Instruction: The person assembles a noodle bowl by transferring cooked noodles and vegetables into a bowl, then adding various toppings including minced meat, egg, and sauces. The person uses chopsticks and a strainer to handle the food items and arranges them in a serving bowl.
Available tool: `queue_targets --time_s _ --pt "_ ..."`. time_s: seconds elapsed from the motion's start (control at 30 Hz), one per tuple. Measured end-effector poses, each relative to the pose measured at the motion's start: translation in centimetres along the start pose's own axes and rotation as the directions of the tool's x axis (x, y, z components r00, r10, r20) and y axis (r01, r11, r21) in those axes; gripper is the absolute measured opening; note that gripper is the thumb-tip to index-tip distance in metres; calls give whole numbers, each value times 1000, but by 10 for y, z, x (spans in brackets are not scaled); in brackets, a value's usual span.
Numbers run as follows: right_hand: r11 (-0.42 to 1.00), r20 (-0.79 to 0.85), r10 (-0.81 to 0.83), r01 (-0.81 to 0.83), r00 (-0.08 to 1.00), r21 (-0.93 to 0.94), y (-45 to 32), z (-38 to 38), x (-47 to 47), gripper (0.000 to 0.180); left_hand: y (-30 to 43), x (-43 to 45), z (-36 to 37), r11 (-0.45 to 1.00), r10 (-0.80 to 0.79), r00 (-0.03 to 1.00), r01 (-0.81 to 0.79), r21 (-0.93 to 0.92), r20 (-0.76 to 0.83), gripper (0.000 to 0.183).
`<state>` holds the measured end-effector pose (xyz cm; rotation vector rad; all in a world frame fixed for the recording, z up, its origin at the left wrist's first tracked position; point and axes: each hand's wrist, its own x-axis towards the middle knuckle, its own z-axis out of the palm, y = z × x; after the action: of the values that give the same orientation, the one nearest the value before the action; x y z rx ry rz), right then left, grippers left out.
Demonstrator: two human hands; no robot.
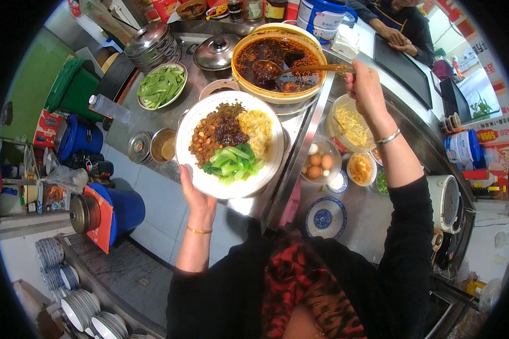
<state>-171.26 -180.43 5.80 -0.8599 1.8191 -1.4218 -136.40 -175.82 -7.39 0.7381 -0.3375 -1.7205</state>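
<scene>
My left hand (198,195) supports a white bowl (184,140) from below, its thumb along the rim. In the bowl lie minced meat with peanuts (204,136), dark chili paste (230,130), pale shredded vegetable (258,132) and green bok choy (235,164). With my right hand (365,88) I grip the handle of a ladle (314,68). The ladle's scoop rests in dark red chili oil (295,53) inside a large round tub (240,80), just beyond the bowl. What the bowl covers beneath it is partly hidden.
A plate of green leaves (161,86) and a lidded pot (217,51) stand left of the tub. At right are noodle-like shreds (351,127), a tub of eggs (320,163) and a blue-patterned plate (325,218). Across the counter, a person's hands (396,39) rest.
</scene>
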Motion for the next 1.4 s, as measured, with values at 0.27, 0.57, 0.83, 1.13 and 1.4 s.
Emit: queue_targets --time_s 0.27,0.57,0.83,1.13,1.4 --pt "997 -13 -78 78 997 -19 -18 -10 -19 36 -3 8 1 999 -31 999 31 -27 10 59" --pt "851 260 -283 367 923 -376 -20 -7 -84 38 -7 17 -2 997 -32 999 32 -66 -4 56" --pt "310 592 -756 949 280 -54 -5 8 -104 25 -4 16 8 998 -29 1000 30 -54 11 58" --pt "815 378 -472 557 797 -159 10 -11 -108 40 -3 17 6 998 -10 1000 11 -67 15 58" --pt "914 222 183 -248 958 320 9 -3 -100 40 0 20 14 998 2 998 2 -58 61 58"
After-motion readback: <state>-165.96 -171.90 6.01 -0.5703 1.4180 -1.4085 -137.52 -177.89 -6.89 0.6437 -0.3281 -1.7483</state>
